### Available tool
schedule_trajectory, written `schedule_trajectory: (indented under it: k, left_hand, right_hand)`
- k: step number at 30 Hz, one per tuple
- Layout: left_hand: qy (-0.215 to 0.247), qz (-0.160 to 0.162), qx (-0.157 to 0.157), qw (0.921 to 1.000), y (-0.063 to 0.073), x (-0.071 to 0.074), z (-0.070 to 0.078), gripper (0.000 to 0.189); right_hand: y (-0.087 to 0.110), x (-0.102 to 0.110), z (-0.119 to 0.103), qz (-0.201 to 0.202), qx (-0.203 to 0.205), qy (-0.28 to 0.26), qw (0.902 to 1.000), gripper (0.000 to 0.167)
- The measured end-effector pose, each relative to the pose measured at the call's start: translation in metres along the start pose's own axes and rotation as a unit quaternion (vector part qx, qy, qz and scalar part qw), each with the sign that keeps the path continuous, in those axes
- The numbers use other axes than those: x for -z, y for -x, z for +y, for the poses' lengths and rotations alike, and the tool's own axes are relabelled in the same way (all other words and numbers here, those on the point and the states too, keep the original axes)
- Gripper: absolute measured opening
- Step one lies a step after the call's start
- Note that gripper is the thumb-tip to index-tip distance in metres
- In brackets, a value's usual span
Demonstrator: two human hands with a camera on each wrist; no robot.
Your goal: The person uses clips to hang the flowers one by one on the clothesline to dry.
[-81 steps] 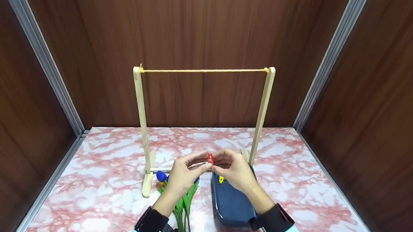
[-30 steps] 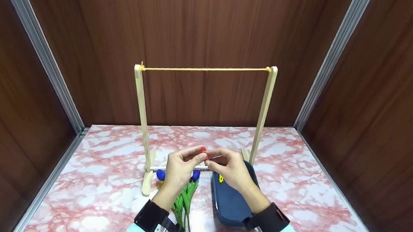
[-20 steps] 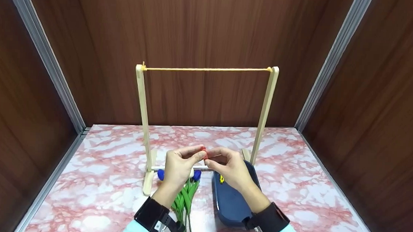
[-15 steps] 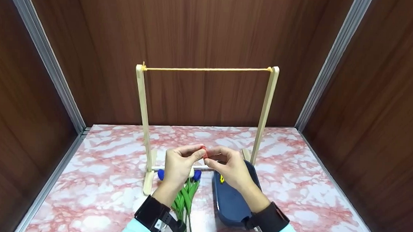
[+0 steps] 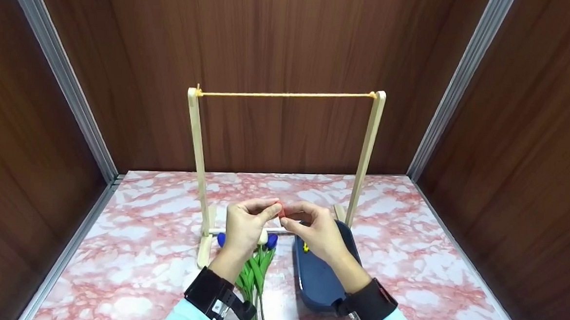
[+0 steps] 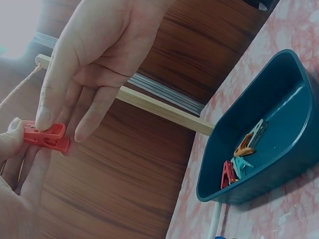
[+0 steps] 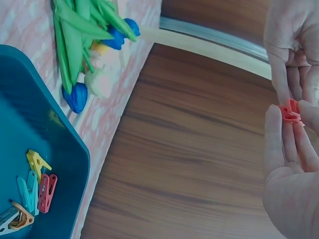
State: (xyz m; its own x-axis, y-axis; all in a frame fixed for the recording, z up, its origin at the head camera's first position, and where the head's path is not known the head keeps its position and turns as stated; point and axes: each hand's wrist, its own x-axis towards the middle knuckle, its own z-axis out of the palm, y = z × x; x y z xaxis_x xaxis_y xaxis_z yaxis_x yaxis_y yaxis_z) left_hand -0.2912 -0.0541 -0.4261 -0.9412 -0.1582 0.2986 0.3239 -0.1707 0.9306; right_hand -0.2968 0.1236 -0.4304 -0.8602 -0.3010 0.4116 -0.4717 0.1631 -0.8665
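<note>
Where both hands meet above the bench, one red clothespin, held up between them. Left hand: thumb and fingers pinching it. Right hand: pinching its other end, as far as the partly covered view shows. One dark blue tray, on the bench below the right hand, containing yellow, turquoise, red, orange and pale clips grouped near one end. Artificial tulips, blue and white with green leaves, lying left of the tray. One wooden frame, upright, yellow cord strung between its post tops.
</note>
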Motion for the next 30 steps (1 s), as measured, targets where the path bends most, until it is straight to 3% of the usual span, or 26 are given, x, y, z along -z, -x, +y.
schedule_trajectory:
  k: [5,7,10,12,14,15,16,18,20,23,24,26,27,28,30]
  left_hand:
    - [-0.002,0.006,-0.009,0.9999,-0.004,0.005,0.002,0.015]
    - [-0.006,0.008,-0.011,0.9999,-0.006,0.009,0.004,0.015]
    - [-0.011,0.013,-0.021,0.9996,-0.01,0.016,0.009,0.015]
    - [-0.013,0.02,-0.028,0.9993,-0.012,0.022,0.011,0.015]
    - [-0.021,0.028,-0.034,0.9988,-0.014,0.027,0.012,0.016]
    - [-0.024,0.031,-0.036,0.9986,-0.014,0.029,0.012,0.016]
    - [-0.026,0.033,-0.036,0.9985,-0.014,0.03,0.012,0.016]
    - [-0.032,0.031,-0.037,0.9983,-0.013,0.032,0.011,0.016]
    - [-0.034,0.029,-0.037,0.9983,-0.012,0.033,0.01,0.015]
    - [-0.031,0.028,-0.035,0.9985,-0.012,0.034,0.01,0.015]
    - [-0.03,0.029,-0.033,0.9986,-0.012,0.035,0.01,0.015]
    - [-0.027,0.031,-0.033,0.9986,-0.012,0.036,0.011,0.016]
    - [-0.027,0.032,-0.032,0.9986,-0.012,0.036,0.012,0.016]
    - [-0.028,0.032,-0.032,0.9986,-0.013,0.037,0.012,0.016]
    - [-0.031,0.034,-0.033,0.9984,-0.013,0.038,0.012,0.016]
  right_hand:
    - [-0.001,0.0,0.005,0.022,-0.012,-0.021,0.9995,0.019]
    - [-0.001,0.001,0.009,0.026,-0.011,0.003,0.9996,0.015]
    - [-0.002,0.002,0.017,0.006,0.004,0.084,0.9964,0.008]
    - [-0.003,0.0,0.025,-0.027,0.029,0.166,0.9853,0.004]
    - [-0.002,-0.005,0.033,-0.075,0.06,0.256,0.9617,0.005]
    - [-0.001,-0.009,0.036,-0.106,0.079,0.301,0.9443,0.007]
    - [0.0,-0.014,0.039,-0.14,0.1,0.35,0.921,0.01]
    - [0.005,-0.027,0.045,-0.207,0.155,0.436,0.8621,0.016]
    - [0.012,-0.043,0.049,-0.267,0.217,0.503,0.7931,0.018]
    - [0.024,-0.067,0.052,-0.321,0.309,0.586,0.6763,0.019]
    - [0.028,-0.074,0.053,-0.328,0.335,0.602,0.6462,0.017]
    - [0.034,-0.086,0.058,-0.334,0.37,0.624,0.6017,0.013]
    - [0.036,-0.09,0.06,-0.334,0.382,0.632,0.586,0.012]
    - [0.038,-0.095,0.063,-0.333,0.391,0.638,0.5741,0.011]
    - [0.04,-0.102,0.069,-0.327,0.405,0.642,0.5629,0.013]
